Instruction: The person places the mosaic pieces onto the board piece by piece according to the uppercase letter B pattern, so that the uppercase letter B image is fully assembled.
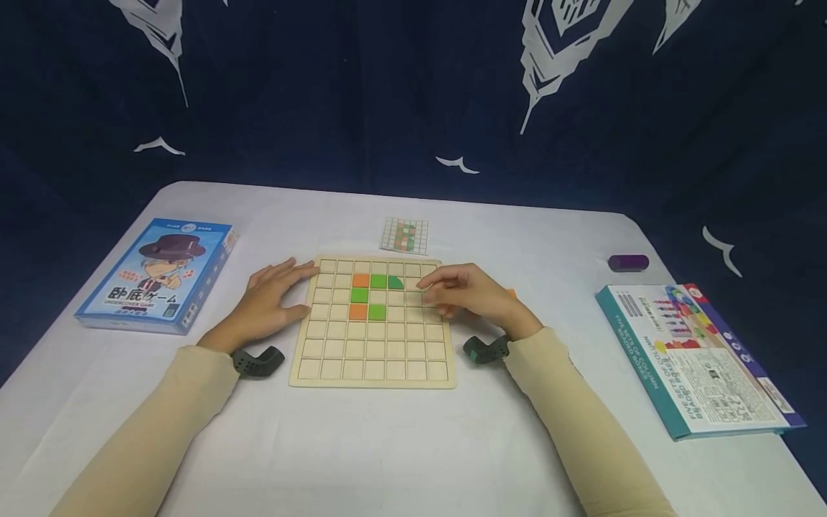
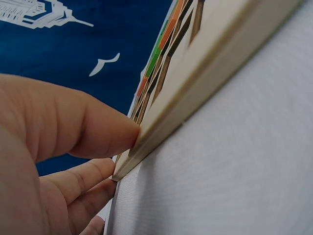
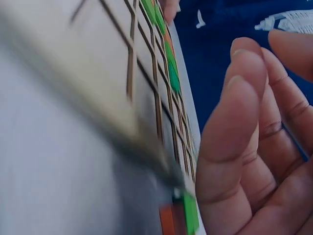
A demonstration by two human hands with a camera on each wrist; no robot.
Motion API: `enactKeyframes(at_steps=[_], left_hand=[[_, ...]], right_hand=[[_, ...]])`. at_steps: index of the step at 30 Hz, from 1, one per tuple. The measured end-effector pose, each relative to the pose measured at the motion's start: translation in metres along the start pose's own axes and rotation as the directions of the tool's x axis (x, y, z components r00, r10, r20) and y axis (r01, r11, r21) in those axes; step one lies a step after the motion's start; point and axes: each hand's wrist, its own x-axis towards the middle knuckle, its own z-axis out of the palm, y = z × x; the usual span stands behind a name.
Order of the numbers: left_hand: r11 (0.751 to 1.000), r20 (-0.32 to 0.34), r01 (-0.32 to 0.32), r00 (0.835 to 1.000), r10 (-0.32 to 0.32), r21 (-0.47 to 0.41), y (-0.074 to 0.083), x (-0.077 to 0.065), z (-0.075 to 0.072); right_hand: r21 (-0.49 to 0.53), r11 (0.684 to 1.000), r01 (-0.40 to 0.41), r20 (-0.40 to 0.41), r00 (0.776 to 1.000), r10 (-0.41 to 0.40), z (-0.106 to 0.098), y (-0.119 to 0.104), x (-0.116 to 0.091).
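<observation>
A wooden grid board [image 1: 372, 350] lies flat on the table with several coloured tiles in its upper cells. Among these are an orange square [image 1: 360, 280], a green square [image 1: 377, 281] and a dark green rounded piece [image 1: 395, 283]. My left hand [image 1: 268, 298] rests at the board's left edge, thumb and fingertips against the rim, as the left wrist view shows. Over the right edge hovers my right hand [image 1: 474, 293], fingers loosely bent and thumb apart. Nothing shows between those fingers [image 3: 234, 127]. Behind the board lies a small pattern card [image 1: 405, 235].
Loose orange [image 3: 167, 219] and green [image 3: 190, 214] tiles lie beside the board's right edge, mostly hidden by my right hand in the head view. A blue game box [image 1: 158, 276] stands left, a bead-set box [image 1: 701, 359] right, with a purple cylinder [image 1: 628, 263] behind it.
</observation>
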Motion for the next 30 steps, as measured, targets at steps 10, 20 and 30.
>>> enactKeyframes(at_steps=[10,20,30], left_hand=[[1.000,0.005,0.001,1.000,-0.001,0.006,-0.003,-0.001,0.000],[1.000,0.004,0.002,1.000,-0.002,-0.009,0.003,0.001,-0.001],[1.000,0.007,0.004,1.000,-0.003,-0.011,0.002,0.000,-0.001]], right_hand=[[-0.009,1.000,-0.018,-0.078,0.997,0.018,-0.032,0.017,-0.024],[-0.030,0.998,-0.051,-0.150,0.988,0.046,-0.050,0.028,-0.039],[-0.071,0.993,-0.090,-0.162,0.984,0.078,-0.057,0.035,-0.040]])
